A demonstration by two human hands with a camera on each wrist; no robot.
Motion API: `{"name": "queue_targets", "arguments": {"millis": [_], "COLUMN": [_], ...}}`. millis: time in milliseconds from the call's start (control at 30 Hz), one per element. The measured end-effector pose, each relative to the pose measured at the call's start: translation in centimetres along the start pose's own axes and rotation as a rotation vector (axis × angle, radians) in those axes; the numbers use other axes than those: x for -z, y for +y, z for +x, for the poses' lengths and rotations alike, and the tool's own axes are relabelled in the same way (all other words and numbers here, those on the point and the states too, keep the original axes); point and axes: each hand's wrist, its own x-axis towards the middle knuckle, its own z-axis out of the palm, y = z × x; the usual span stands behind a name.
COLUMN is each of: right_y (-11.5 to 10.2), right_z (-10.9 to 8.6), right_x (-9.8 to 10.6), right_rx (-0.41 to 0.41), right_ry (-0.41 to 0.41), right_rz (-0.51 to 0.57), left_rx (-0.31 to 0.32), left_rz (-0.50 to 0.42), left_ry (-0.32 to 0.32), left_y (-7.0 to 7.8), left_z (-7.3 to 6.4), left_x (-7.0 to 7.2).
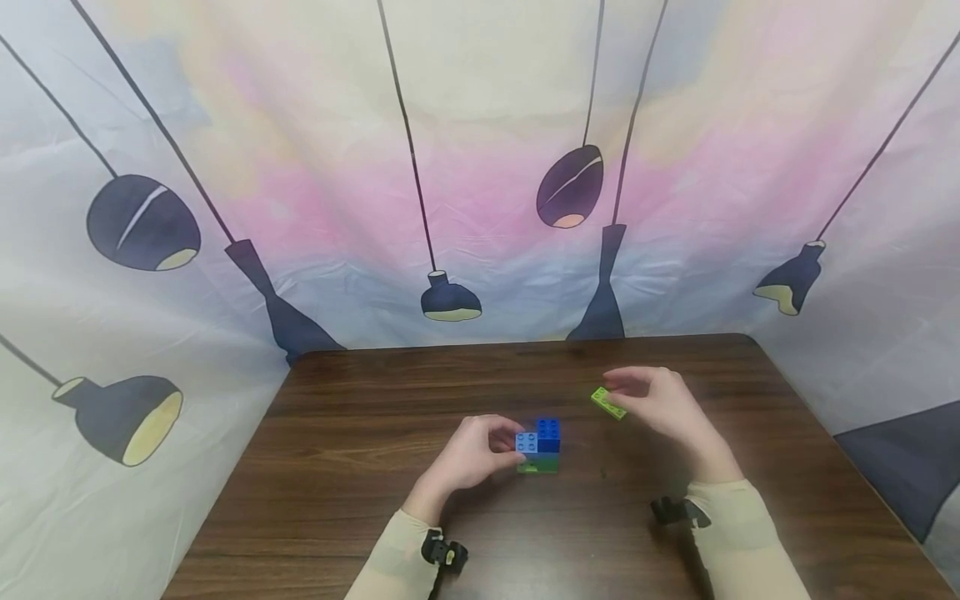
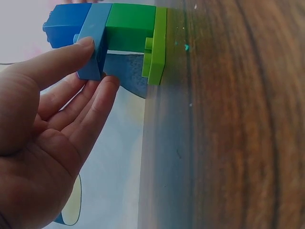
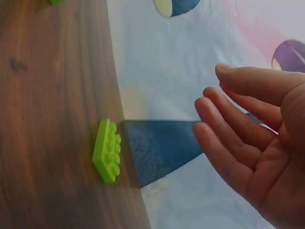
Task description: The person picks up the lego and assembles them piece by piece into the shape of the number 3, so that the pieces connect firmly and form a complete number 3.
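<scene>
A small stack of toy building bricks stands on the table. In the left wrist view it runs from a lime-green flat brick (image 2: 158, 47) at the base, through a green brick (image 2: 131, 27) and a light-blue brick (image 2: 97, 40), to a dark-blue brick (image 2: 69, 25) on top. My left hand (image 1: 468, 450) pinches the overhanging end of the light-blue brick between thumb and fingers. A separate lime-green flat brick (image 3: 107, 151) lies on the table, studs up. Above it hovers my right hand (image 1: 660, 404), fingers relaxed and apart from the brick in the right wrist view.
The brown wooden table (image 1: 360, 492) ends at a back edge against a printed cloth backdrop (image 1: 495, 125) with pendant-lamp drawings. A small camera (image 1: 444, 552) is strapped to the left wrist, another (image 1: 678, 511) to the right.
</scene>
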Motion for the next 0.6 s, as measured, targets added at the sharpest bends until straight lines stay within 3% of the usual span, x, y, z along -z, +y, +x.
{"name": "queue_targets", "arguments": {"millis": [600], "right_y": [4.2], "right_z": [0.9], "right_x": [-0.7], "right_rx": [-0.128], "right_ry": [-0.082], "right_rz": [-0.142], "left_rx": [0.005], "left_rz": [0.001], "left_ry": [-0.004], "left_y": [-0.2], "left_z": [0.1], "left_x": [0.0]}}
